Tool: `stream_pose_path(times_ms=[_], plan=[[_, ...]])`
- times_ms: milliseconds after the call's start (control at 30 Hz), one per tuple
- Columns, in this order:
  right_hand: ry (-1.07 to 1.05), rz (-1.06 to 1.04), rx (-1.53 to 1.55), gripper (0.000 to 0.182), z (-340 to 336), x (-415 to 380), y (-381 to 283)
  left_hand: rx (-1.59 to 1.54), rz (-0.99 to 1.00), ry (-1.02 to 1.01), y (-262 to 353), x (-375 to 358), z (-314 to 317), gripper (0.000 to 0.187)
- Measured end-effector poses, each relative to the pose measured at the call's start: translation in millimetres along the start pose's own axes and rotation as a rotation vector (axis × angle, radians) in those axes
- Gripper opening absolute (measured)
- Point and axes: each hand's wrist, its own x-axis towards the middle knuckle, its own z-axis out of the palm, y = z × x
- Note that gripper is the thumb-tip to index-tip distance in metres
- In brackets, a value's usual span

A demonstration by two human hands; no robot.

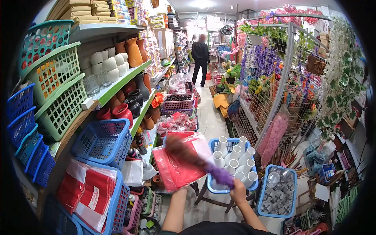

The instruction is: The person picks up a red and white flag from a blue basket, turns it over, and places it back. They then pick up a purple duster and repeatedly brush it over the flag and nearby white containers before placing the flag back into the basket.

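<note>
My right hand (237, 192) is closed round the purple handle end of a feather duster (186, 154), whose brown head is smeared by motion. The duster lies across the front of a red packet in clear plastic (167, 169). My left hand (179, 191) holds this packet up from below, its fingers hidden behind it. Just right of the packet, a blue basket (213, 188) of white bottle-shaped vases (234, 164) rests on a dark wooden stool (201, 194).
More red packets (93, 196) fill a blue basket (122, 201) at lower left. Shelves (117, 84) with pots and baskets line the left. A blue basket of clear glassware (277, 192) stands right. Wire racks (270, 90) flank the aisle, where a person in dark clothes (200, 53) stands.
</note>
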Motion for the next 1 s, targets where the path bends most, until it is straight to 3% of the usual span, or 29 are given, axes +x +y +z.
stream_pose_path(times_ms=[33,67,100,167,233,333,367,433,500,600,633,700,733,767,833,900,1000], plan=[[0.036,0.239,0.118,0.046,-0.5,1.3,2.2,-0.024,-0.003,0.005,1.3,1.3,-2.3,0.060],[0.081,0.328,0.047,0.041,-9.0,9.8,-10.0,-0.047,-0.005,0.010,4.3,7.6,0.4,0.060],[0.082,0.326,0.047,0.041,-8.5,12.5,-12.1,-0.069,-0.006,0.014,6.9,12.9,4.5,0.060],[0.283,0.266,-0.048,0.037,-8.7,13.0,-14.1,-0.115,-0.012,0.017,8.4,14.6,3.0,0.060],[0.155,0.175,0.029,0.041,-4.7,0.2,-11.2,-0.161,-0.014,0.021,3.7,4.3,0.9,0.060],[0.140,-0.319,-0.003,0.043,-1.0,0.9,-18.9,-0.227,-0.023,0.032,-4.1,-15.6,-1.5,0.060],[0.141,-0.317,-0.005,0.043,-7.1,3.6,-23.0,-0.250,-0.027,0.032,-6.8,-21.8,-7.3,0.060],[-0.071,-0.429,-0.182,0.043,-21.7,10.1,-34.0,-0.293,-0.032,0.037,3.5,-0.6,1.4,0.060],[-0.037,-0.382,-0.132,0.043,-12.5,4.4,-17.4,-0.336,-0.036,0.045,6.2,3.9,5.3,0.060],[0.116,0.209,0.129,0.043,-7.9,2.0,-7.8,-0.406,-0.036,0.059,10.7,6.5,1.3,0.061],[0.115,0.208,0.129,0.043,-6.8,0.8,-8.6,-0.428,-0.038,0.063,10.7,8.5,2.9,0.061],[0.317,0.307,0.004,0.042,-7.3,-2.0,-13.0,-0.472,-0.044,0.062,11.1,10.9,5.7,0.061],[0.249,0.343,0.111,0.042,-2.9,-8.1,-8.2,-0.496,-0.049,0.058,11.3,12.0,6.7,0.061],[0.225,0.258,0.095,0.041,0.1,-13.9,-11.5,-0.521,-0.052,0.053,11.4,13.7,8.4,0.061],[0.211,-0.106,0.146,0.046,5.5,-11.6,-19.7,-0.567,-0.061,0.053,8.8,7.8,7.7,0.061],[0.083,-0.354,-0.031,0.050,1.5,-4.9,-28.7,-0.611,-0.073,0.058,10.6,-22.3,5.2,0.061],[0.038,-0.383,-0.101,0.053,4.2,0.9,-23.5,-0.677,-0.093,0.056,9.4,-0.3,16.7,0.061]])
